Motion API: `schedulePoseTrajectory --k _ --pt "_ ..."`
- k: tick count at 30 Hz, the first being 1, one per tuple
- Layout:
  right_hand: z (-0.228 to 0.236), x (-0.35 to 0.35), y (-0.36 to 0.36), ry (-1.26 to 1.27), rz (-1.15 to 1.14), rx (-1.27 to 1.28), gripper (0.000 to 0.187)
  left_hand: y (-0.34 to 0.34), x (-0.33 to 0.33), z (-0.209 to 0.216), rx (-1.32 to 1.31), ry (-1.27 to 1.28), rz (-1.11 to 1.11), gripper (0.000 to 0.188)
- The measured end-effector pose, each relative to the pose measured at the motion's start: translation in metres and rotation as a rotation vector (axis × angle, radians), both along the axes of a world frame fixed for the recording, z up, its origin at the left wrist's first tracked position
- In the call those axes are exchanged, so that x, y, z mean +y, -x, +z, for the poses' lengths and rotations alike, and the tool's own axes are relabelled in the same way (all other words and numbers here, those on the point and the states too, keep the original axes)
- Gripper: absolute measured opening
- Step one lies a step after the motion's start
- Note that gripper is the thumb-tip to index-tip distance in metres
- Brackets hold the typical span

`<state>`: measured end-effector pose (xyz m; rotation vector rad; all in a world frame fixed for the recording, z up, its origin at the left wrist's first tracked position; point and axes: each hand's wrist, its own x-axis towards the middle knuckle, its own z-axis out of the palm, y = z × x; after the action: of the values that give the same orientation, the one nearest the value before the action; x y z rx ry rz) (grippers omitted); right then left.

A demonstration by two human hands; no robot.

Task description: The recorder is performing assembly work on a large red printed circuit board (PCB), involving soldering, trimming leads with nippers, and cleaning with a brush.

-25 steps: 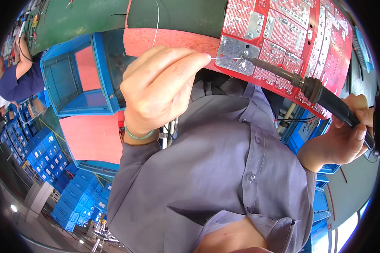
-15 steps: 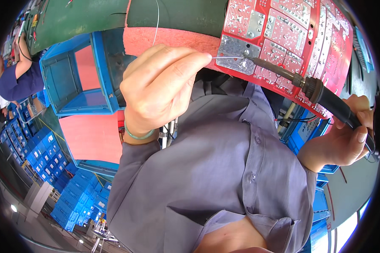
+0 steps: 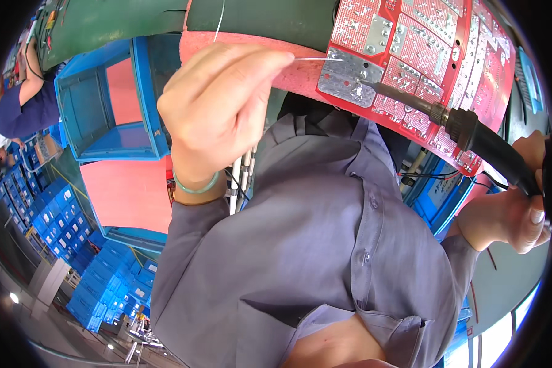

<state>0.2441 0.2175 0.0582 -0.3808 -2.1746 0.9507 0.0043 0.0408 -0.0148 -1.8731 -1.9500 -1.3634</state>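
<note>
A large red circuit board with many solder points lies tilted at the upper right. Between thumb and forefinger, my left hand pinches a thin solder wire; its tip reaches over the board's grey metal patch. More of the wire rises behind the hand. My right hand, partly cut off by the dark rim of the view, grips the black handle of a soldering iron. The iron's tip is at the right part of the metal patch, apart from the wire.
Under the board lies a pink foam sheet on a green work surface. A blue crate stands to the left, with another pink sheet below it. Stacked blue bins and another person's arm show farther left.
My left hand has moved left and up, drawing the solder wire away from the iron's tip. My right hand has shifted slightly right and down; the tip stays near the metal patch.
</note>
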Motion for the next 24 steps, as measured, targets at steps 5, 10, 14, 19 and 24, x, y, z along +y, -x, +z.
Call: schedulePoseTrajectory --k 5,10,14,19,24 --pt "0.000 0.003 -0.006 0.052 0.054 -0.010 0.024 0.008 0.007 -0.010 -0.067 0.069 0.121 0.012" --pt "-0.001 0.003 -0.009 0.093 0.108 -0.017 0.023 0.008 0.012 -0.027 -0.429 0.073 0.298 0.013" --pt "-0.001 0.002 -0.005 0.096 0.105 -0.010 0.023 0.009 0.015 -0.030 -0.536 0.077 0.291 0.017" --pt "-0.004 -0.007 0.019 0.210 0.154 0.183 0.025 0.006 0.016 -0.030 -0.516 0.063 0.272 0.017" --pt "-0.001 0.001 0.000 0.131 0.115 0.022 0.024 0.006 0.012 -0.031 -0.501 0.058 0.262 0.017"
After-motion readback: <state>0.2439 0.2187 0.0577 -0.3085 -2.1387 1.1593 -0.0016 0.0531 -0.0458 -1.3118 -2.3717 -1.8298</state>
